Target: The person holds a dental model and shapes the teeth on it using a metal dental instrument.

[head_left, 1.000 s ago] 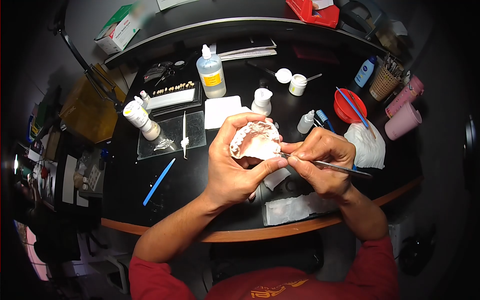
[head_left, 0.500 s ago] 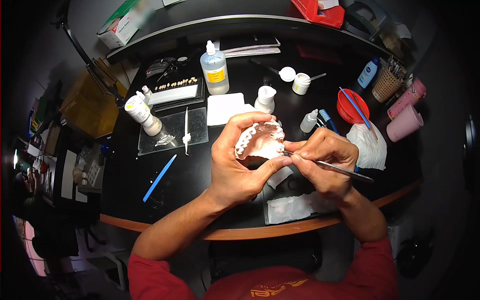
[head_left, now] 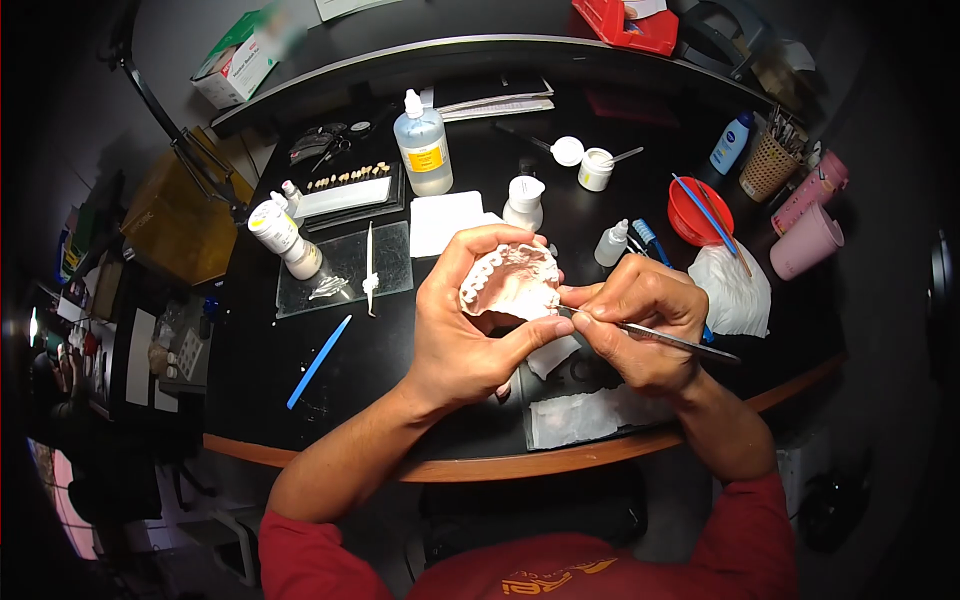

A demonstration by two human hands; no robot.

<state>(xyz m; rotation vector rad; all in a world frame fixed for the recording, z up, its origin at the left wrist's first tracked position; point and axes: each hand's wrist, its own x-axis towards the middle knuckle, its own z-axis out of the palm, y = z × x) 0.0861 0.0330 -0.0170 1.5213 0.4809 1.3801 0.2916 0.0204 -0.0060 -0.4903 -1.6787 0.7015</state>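
Note:
My left hand (head_left: 460,335) is closed around a pale dental cast (head_left: 515,285), an arch with a row of teeth along its left side. Its thumb lies along the cast's lower edge. My right hand (head_left: 645,320) grips a thin metal dental instrument (head_left: 680,343) like a pen. The instrument's tip is at the right end of the arch, close to the left thumb; whether it touches is too small to tell. Below the hands, a white paper sheet (head_left: 600,415) lies near the table's front edge.
A glass slab (head_left: 345,270) bears a white-tipped spatula (head_left: 370,270). Behind stand a large dropper bottle (head_left: 424,150), a shade guide (head_left: 350,190) and an open jar (head_left: 595,170). A red bowl (head_left: 700,208), crumpled tissue (head_left: 735,290) and pink cup (head_left: 808,245) stand right. A blue stick (head_left: 320,362) lies left.
The cast and both hands have shifted slightly left in view, and the cast looks tilted a little differently. Both holds are unchanged, with the instrument still at the arch's right end.

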